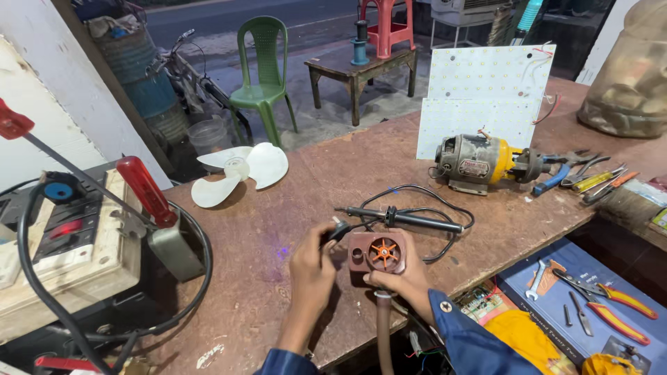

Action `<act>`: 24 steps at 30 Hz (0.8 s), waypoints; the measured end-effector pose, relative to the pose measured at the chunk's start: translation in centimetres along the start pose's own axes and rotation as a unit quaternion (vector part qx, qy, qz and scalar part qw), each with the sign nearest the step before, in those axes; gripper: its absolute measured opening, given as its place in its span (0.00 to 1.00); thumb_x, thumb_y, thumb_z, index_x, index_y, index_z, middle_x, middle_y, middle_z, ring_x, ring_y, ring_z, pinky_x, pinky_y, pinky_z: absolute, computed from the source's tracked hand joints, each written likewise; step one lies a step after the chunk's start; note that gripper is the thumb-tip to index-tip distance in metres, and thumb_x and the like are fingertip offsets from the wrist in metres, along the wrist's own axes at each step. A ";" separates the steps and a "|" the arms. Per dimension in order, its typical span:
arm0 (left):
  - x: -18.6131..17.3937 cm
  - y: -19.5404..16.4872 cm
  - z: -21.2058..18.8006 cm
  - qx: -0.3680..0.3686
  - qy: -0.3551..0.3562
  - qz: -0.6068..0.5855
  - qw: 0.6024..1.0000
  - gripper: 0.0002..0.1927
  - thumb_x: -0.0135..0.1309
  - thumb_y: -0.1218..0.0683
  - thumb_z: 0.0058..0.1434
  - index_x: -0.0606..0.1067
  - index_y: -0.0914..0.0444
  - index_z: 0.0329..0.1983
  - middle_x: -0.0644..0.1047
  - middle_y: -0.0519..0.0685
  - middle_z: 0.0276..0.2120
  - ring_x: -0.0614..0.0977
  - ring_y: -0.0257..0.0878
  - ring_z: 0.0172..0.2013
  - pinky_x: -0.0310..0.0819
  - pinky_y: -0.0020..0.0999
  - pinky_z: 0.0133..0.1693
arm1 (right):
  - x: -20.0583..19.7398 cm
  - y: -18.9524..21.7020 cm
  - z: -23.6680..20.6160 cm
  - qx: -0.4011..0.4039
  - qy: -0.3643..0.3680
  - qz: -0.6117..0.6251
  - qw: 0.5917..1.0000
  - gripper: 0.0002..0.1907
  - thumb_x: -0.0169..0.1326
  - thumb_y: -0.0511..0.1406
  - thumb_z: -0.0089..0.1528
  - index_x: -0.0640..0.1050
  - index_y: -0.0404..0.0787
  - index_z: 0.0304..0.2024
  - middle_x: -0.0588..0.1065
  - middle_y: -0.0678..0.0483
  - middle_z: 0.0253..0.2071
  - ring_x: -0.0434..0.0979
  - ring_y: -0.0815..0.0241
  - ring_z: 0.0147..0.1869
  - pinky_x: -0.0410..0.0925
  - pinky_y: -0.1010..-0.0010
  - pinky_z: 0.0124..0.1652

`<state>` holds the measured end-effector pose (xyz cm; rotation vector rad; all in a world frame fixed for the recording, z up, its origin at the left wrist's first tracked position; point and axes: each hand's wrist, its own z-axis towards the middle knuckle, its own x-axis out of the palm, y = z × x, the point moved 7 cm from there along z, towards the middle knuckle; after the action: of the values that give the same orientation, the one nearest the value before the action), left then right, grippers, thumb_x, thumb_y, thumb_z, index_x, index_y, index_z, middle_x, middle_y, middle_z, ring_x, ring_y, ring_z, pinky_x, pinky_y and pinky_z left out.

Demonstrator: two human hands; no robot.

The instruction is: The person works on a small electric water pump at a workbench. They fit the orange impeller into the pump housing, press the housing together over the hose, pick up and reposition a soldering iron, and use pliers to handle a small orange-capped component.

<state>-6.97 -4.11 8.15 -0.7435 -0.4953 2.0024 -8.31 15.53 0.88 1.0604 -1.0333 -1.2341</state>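
Both hands [361, 267] gripping brown pump housing [377, 253], benchtop.

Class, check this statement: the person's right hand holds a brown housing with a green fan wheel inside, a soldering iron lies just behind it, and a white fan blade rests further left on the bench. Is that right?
Not quite. The head view shows the fan wheel inside the brown housing is orange, not green. The rest stands: the right hand holds the housing, the soldering iron lies just behind it, and the white fan blade rests further left on the bench.

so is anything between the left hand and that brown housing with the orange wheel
Only the black plug the left hand pinches sits in that gap, beside the housing. The right hand already holds the housing from below. The soldering iron lies just behind it, not between.
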 end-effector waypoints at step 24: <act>1.4 -6.2 2.0 0.166 0.140 -0.056 0.974 0.26 0.51 0.73 0.50 0.74 0.69 0.55 0.79 0.60 0.46 0.83 0.54 0.48 0.78 0.43 0.50 | -0.2 -1.8 4.3 0.054 0.120 -0.038 0.991 0.35 0.64 0.32 0.48 0.67 0.35 0.58 0.77 0.47 0.43 0.80 0.55 0.47 0.75 0.63 0.47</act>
<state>-5.00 0.10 12.94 -0.7532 -0.0323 1.7771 -12.85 15.42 -0.06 1.3078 -0.8877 -1.0895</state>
